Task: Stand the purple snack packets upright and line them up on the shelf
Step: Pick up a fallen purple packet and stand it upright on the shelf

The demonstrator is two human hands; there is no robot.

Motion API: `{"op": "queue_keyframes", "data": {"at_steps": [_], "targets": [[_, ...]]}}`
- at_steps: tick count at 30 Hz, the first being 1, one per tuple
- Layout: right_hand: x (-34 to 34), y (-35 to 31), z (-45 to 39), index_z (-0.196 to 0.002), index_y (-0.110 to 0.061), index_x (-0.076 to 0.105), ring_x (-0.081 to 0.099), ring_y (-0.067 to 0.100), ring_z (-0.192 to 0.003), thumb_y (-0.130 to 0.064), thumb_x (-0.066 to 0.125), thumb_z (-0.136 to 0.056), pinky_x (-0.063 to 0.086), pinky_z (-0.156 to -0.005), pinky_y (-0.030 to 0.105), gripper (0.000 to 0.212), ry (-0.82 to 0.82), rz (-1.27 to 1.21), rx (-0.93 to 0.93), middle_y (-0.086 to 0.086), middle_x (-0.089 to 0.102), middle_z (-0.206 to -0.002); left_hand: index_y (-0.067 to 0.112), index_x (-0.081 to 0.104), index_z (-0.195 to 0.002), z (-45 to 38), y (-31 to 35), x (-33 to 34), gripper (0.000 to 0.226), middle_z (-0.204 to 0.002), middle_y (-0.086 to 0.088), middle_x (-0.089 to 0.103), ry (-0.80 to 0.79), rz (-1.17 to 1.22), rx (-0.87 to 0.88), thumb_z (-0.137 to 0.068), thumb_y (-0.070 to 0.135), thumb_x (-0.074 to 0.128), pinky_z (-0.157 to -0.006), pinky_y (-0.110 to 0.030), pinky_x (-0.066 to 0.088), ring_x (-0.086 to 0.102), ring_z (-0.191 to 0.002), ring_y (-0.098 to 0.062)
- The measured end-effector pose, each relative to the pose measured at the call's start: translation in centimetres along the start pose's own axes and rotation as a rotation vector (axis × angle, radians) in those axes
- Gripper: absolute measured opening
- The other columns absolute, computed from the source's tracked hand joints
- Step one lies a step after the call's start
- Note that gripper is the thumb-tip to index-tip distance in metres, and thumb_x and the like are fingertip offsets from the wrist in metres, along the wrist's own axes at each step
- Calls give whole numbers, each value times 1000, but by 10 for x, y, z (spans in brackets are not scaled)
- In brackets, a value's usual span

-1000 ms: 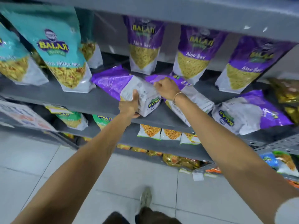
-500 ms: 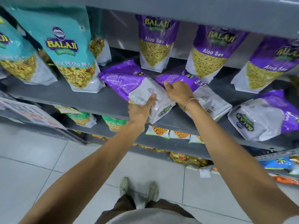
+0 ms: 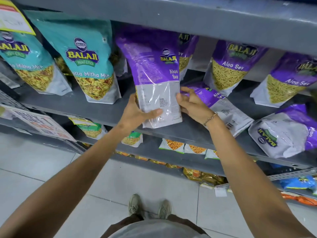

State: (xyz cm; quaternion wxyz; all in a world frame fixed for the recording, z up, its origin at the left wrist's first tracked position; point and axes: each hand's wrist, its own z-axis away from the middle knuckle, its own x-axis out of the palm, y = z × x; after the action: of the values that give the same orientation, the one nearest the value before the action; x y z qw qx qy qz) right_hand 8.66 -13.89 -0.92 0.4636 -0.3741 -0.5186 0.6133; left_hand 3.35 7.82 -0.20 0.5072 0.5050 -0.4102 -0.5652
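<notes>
Packet — raised from flat to upright at shelf front; left hand grips base, right hand, fingers spread, steadies edge — two flat packets left.

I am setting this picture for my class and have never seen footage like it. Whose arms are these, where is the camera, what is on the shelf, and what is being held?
There is no machine: a person wears a camera on the head, looking forward and down, so their own arms and shoes show. The left hand grips the lower part of a purple packet, held upright with its back to us; the right hand touches its other edge. On the grey shelf stand teal packets at the left and upright purple packets at the back. Two fallen packets lie flat at the right.
</notes>
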Motion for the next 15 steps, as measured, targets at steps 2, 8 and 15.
{"op": "queue_keyframes", "data": {"at_steps": [2,8,15], "targets": [[2,0,1,-130,-17,34,61,12,-107,-10,57,-91,54,-91,26,46,-18,55,-21,2,66,-111,25,39,-122,-14,-2,-13,93,-119,10,61,-74,-110,33,-47,36,92,-95,-35,51,60,-110,-6],[24,1,-11,-126,-7,43,64,2,-96,5,68,-79,53,-77,12,54,171,88,-179,5,60,-117,16,38,-132,-64,3,-27,100,-130,-2,56,-113,-200,155,-47,17,92,-100,-45,48,54,-120,-16],[45,11,-36,-131,-2,35,56,22,-116,1,72,-77,49,-102,41,65,247,155,-200,13,56,-128,8,36,-136,-82,-20,-18,86,-130,-3,54,-7,-162,155,-64,6,84,-99,-23,44,51,-121,-21]]}}
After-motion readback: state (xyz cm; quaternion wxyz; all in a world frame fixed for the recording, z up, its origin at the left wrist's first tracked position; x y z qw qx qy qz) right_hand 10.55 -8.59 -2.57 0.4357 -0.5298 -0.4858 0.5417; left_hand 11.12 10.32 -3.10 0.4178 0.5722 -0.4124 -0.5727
